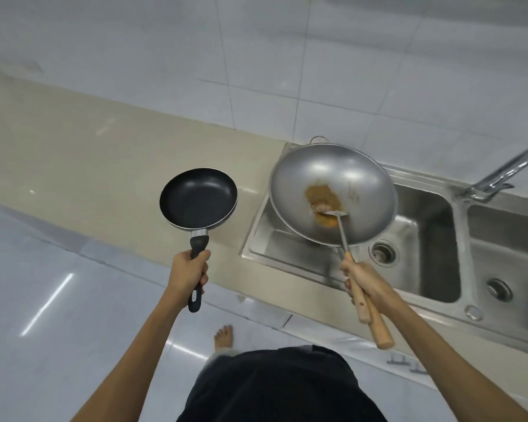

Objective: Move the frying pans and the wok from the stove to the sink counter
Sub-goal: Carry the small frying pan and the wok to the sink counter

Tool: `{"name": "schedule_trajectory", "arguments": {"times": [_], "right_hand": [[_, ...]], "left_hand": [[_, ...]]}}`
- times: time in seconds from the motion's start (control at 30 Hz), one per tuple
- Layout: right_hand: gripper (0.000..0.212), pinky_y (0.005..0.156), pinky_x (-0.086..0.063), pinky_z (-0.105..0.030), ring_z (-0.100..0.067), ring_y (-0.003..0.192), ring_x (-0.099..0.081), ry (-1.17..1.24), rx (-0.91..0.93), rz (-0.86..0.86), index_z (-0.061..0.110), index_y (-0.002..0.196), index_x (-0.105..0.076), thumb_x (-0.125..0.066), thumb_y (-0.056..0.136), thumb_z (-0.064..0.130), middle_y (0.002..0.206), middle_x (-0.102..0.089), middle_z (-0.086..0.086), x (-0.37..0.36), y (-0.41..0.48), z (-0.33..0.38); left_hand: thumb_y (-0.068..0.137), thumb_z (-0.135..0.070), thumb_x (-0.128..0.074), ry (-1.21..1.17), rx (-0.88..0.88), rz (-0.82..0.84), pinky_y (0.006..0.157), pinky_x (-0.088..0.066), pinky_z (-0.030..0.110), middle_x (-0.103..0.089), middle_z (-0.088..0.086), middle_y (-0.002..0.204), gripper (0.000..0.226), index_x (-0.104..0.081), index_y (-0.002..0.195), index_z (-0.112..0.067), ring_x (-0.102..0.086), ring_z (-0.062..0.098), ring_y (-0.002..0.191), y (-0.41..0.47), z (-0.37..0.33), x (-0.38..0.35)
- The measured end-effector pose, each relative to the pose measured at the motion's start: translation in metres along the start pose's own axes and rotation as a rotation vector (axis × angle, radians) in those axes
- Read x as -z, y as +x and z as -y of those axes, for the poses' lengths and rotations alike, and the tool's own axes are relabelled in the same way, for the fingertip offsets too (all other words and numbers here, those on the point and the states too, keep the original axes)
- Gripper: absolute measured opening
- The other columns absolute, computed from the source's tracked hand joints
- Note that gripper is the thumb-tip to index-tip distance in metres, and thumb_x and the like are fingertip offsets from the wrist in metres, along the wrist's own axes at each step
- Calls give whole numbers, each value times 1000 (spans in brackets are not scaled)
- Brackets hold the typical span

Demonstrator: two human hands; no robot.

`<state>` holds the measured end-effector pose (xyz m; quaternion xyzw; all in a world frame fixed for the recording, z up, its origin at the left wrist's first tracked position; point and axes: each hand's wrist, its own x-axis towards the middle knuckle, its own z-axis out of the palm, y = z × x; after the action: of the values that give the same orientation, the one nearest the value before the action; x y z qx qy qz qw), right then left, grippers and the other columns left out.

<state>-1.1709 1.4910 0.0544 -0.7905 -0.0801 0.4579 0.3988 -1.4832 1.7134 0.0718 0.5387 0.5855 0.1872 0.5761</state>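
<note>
My left hand (pixel 189 271) grips the black handle of a small black frying pan (pixel 198 198), which hovers level over the beige sink counter (pixel 73 166). My right hand (pixel 365 283) holds two wooden handles together: the wok's and a metal spatula's. The silver wok (pixel 348 175) is above the left basin of the steel sink (pixel 424 239), with brown food residue (pixel 323 197) at its bottom. The spatula (pixel 337 213) rests its blade in that residue.
The double-basin sink has a drain (pixel 384 253) in the left basin and a chrome faucet (pixel 500 175) at the back right. White tiled wall runs behind the counter. Glossy floor and my bare foot (pixel 223 336) lie below.
</note>
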Motion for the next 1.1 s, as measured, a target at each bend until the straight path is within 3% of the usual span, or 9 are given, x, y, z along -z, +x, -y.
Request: {"name": "schedule_trajectory", "arguments": {"times": [0.3, 0.83, 0.93, 1.03, 1.1], "right_hand": [[23, 40, -44, -25, -15, 39, -50, 168, -94, -100, 10, 82, -62, -60, 94, 31, 51, -58, -1, -82, -1, 13], [22, 46, -50, -30, -16, 44, -57, 176, -120, -197, 8, 91, -63, -64, 89, 30, 56, -61, -2, -136, 29, 14], [26, 57, -52, -36, -20, 54, -60, 161, -142, -189, 7, 96, -63, -66, 87, 31, 69, -64, -8, -141, 34, 18], [32, 71, -50, -38, -26, 80, -65, 80, -162, -254, 8, 103, -60, -70, 86, 33, 90, -68, -12, -151, 40, 18], [35, 70, -47, -36, -26, 89, -64, 35, -172, -306, 8, 107, -57, -70, 85, 31, 97, -66, -11, -157, 42, 18]], "left_hand": [[98, -25, -55, 72, -41, 214, 35, -38, 24, -47, 0, 51, 29, -46, 74, -12, -42, 14, 32, 106, -17, 51], [103, -27, -49, 150, -73, 393, 33, -39, 24, -47, 2, 52, 30, -45, 78, -11, -43, 12, 32, 211, -20, 28], [103, -28, -50, 146, -58, 402, 32, -38, 24, -48, 2, 53, 31, -45, 77, -11, -43, 11, 32, 219, -23, 21], [103, -28, -51, 141, -44, 399, 32, -39, 23, -49, 2, 53, 33, -45, 75, -12, -43, 11, 32, 224, -26, 15], [103, -28, -51, 154, -37, 399, 32, -40, 24, -49, 2, 54, 32, -46, 77, -10, -44, 12, 32, 226, -26, 14]]}}
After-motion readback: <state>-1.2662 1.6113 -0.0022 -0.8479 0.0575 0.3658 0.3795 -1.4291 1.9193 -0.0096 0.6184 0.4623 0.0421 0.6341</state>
